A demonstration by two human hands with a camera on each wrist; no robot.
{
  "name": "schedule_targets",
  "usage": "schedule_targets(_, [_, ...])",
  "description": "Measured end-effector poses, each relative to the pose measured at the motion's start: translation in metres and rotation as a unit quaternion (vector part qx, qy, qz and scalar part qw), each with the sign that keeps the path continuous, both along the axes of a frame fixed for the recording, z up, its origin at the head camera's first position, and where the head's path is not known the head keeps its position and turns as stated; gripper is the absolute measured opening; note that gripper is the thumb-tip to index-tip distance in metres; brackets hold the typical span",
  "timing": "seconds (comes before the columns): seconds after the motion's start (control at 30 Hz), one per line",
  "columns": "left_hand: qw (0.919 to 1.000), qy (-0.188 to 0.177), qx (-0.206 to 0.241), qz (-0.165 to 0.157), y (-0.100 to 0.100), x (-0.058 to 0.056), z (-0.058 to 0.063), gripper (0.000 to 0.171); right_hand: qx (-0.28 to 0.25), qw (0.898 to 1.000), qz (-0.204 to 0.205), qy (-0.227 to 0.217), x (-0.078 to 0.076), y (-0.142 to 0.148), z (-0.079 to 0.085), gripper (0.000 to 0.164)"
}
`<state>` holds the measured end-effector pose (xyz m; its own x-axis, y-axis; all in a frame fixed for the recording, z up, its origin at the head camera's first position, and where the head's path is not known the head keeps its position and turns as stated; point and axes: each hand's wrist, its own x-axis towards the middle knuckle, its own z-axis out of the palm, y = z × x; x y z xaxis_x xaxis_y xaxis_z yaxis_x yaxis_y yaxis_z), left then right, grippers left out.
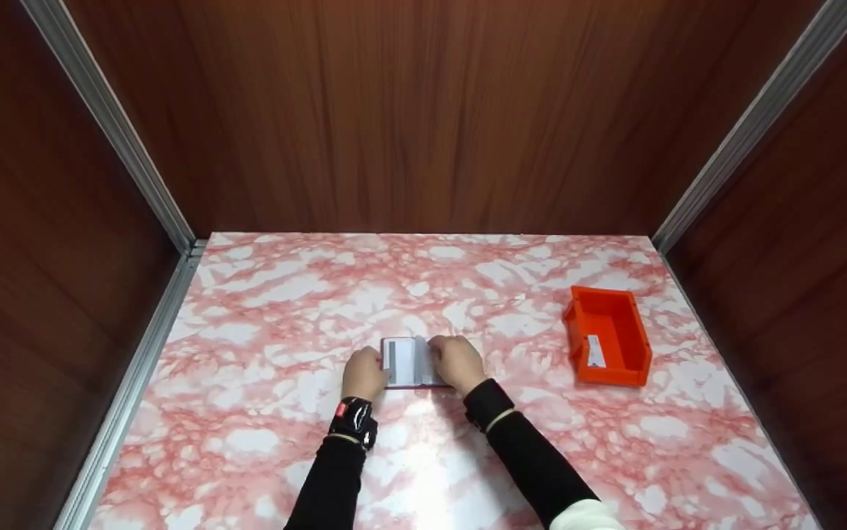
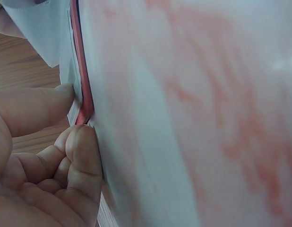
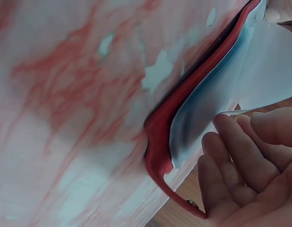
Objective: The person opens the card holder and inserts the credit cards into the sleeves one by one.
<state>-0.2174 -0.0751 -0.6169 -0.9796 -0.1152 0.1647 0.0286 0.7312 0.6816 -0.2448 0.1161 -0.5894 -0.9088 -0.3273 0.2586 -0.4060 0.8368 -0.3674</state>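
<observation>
A small red-covered card holder point(image 1: 403, 361) lies spread open on the table, with translucent plastic sleeves inside. My left hand point(image 1: 364, 374) pinches its left edge; the left wrist view has the thumb point(image 2: 51, 106) on top of the sleeves and curled fingers point(image 2: 82, 151) at the red rim. At the right side, my right hand point(image 1: 460, 362) pinches a raised translucent sleeve point(image 3: 271, 71) between thumb and index finger. Below that sleeve, the right wrist view shows the red cover point(image 3: 160, 135) and a thin strap with a metal snap point(image 3: 192, 203).
An orange plastic bin point(image 1: 611, 338) with a white label stands to the right on the red-and-white marbled table point(image 1: 283, 309). Brown wood-grain panels point(image 1: 423, 110) rise at the back and both sides, with metal rails point(image 1: 121, 140) at the corners.
</observation>
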Motion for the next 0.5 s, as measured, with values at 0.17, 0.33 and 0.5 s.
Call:
schedule_targets(0.17, [1.0000, 0.000, -0.003, 0.000, -0.0001, -0.0007, 0.0000, 0.019, -0.007, 1.000, 0.014, -0.006, 0.0006, -0.0033, -0.0010, 0.012])
schedule_targets(0.33, [1.0000, -0.006, -0.003, 0.001, 0.0003, 0.0002, 0.0007, 0.020, -0.021, 1.000, 0.019, -0.006, 0.0016, -0.0071, -0.0009, 0.012])
schedule_targets(0.5, [0.9999, -0.010, -0.002, 0.002, 0.0003, 0.0003, 0.0014, 0.020, -0.029, 0.999, 0.039, 0.011, 0.0039, -0.0103, -0.0004, 0.011])
